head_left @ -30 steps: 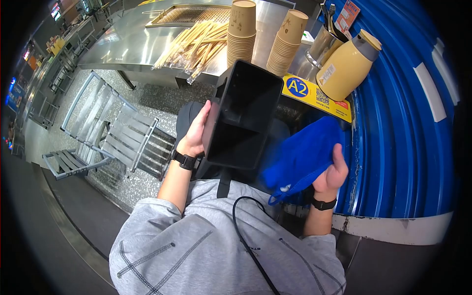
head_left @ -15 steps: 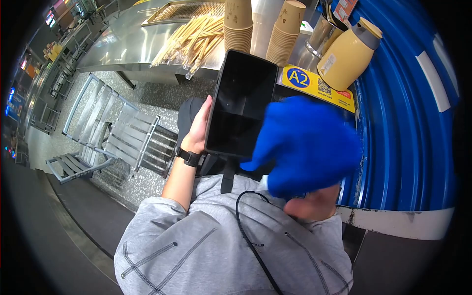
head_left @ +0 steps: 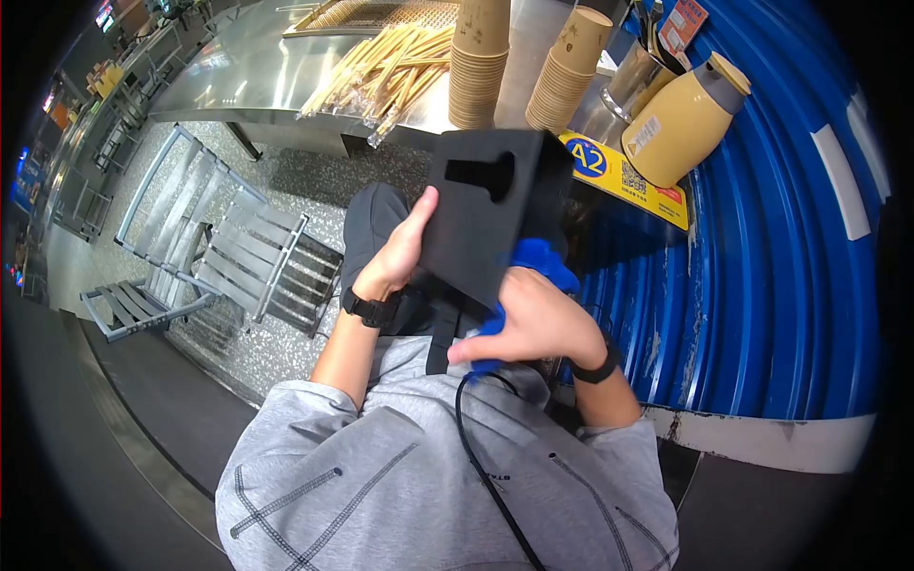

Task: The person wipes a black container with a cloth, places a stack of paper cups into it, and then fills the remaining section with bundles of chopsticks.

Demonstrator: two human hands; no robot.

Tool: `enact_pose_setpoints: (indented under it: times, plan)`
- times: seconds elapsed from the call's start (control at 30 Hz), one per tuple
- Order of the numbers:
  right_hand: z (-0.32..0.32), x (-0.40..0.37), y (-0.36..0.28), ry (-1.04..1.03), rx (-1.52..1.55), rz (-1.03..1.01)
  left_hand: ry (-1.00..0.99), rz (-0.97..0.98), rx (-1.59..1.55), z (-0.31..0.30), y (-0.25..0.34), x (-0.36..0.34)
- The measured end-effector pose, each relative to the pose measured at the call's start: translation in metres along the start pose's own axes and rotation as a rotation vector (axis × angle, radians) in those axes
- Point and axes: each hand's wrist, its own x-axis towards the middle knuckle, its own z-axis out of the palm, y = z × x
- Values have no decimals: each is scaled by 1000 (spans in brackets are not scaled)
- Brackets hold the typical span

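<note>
A black box (head_left: 468, 226) is tilted over my lap, its side with a keyhole-shaped slot turned up. My left hand (head_left: 400, 249) grips its left side, the thumb resting on the face. At the lower right corner of the box is my right hand (head_left: 538, 319), holding a blue cloth (head_left: 545, 259) against it. Part of the cloth hangs below the palm, and most of it is hidden behind the hand and the box.
Wrapped chopsticks (head_left: 392, 71), stacked paper cups (head_left: 476, 81) and a yellow jug (head_left: 681, 124) stand on the metal counter (head_left: 243, 86). A yellow A2 sign (head_left: 624, 181) lies near the jug. Folding chairs (head_left: 252, 247) are at the left, a blue corrugated wall (head_left: 771, 276) at the right.
The box has turned so its slotted side shows instead of its open inside. My right hand and the cloth have moved left and come against the box, the cloth now bunched up.
</note>
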Motion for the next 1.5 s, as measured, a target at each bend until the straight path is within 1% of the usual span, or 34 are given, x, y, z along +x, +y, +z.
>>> enact_pose_setpoints:
  times: [0.03, 0.1, 0.13, 0.17, 0.2, 0.3, 0.4, 0.43, 0.53, 0.6, 0.63, 0.67, 0.73, 0.83, 0.87, 0.93, 0.97, 1.0, 1.07, 1.13, 1.17, 1.23, 1.27, 1.37, 1.47, 1.5]
  plan:
    - [11, 1, 17, 84, 70, -139, -34, 75, 107, 0, -2, 1]
    - [25, -1, 32, -52, 109, -127, -107, 229, 323, 0, -4, 6]
    - [31, -1, 36, -121, 126, -123, -112, 217, 349, 0, -3, 6]
    - [39, -3, 36, -117, 83, -104, -114, 206, 375, -2, 0, 5]
    - [44, -5, 36, -22, 94, -113, -114, 191, 399, -5, 1, 3]
    - [50, -4, 28, 255, 100, -152, -86, 180, 269, -11, -2, 3]
    - [23, -16, 17, 40, 12, 25, -32, 171, 132, -13, 0, 3]
    - [22, -24, 21, 78, -29, -19, -25, 168, 99, -20, -1, 6]
    - [0, -48, 9, 245, 134, 34, 34, 74, -26, -31, 6, 1]
    - [-11, -58, 3, 450, 485, 263, 31, 67, -121, -38, 4, 4]
    - [-13, -61, 8, 652, 605, 251, 26, 64, -167, -41, 1, 7]
    - [-18, -66, 18, 755, 850, 243, 24, 47, -203, -46, -4, 11]
    - [-33, -62, 11, 972, 1256, 121, 15, 14, -274, -51, -11, 21]
    - [-52, -56, -13, 805, 1608, -168, 31, -56, -243, -36, -10, 19]
    - [-56, -53, -18, 724, 1510, -233, 44, -89, -225, -29, -7, 16]
    - [-61, -44, -24, 569, 1309, -349, 8, -117, -220, -26, -10, 16]
    - [-61, -38, -17, 558, 1185, -334, -10, -123, -227, -29, -14, 19]
    - [-61, -26, -26, 619, 876, -151, -28, -129, -235, -31, -17, 21]
    - [-51, 1, 0, 594, 603, -136, -51, -131, -267, -29, -18, 21]
    - [-58, 8, 18, 376, -78, -161, -100, -117, -283, -32, -17, 18]
    - [-48, 7, 25, 346, -166, -61, -132, -97, -245, -31, -13, 14]
    - [-45, 2, 25, 206, -373, -57, -160, -106, -187, -39, -11, 13]
    - [-46, -1, 24, 126, -454, -64, -170, -127, -166, -41, -11, 12]
    - [-56, -8, 27, -68, -221, -3, -163, -120, 17, -41, -14, 12]
    - [-65, -15, 39, -23, -95, 17, -176, -108, 79, -30, -12, 10]
    - [-60, -12, 35, 227, 2, -16, -156, -129, 42, -24, -9, 8]
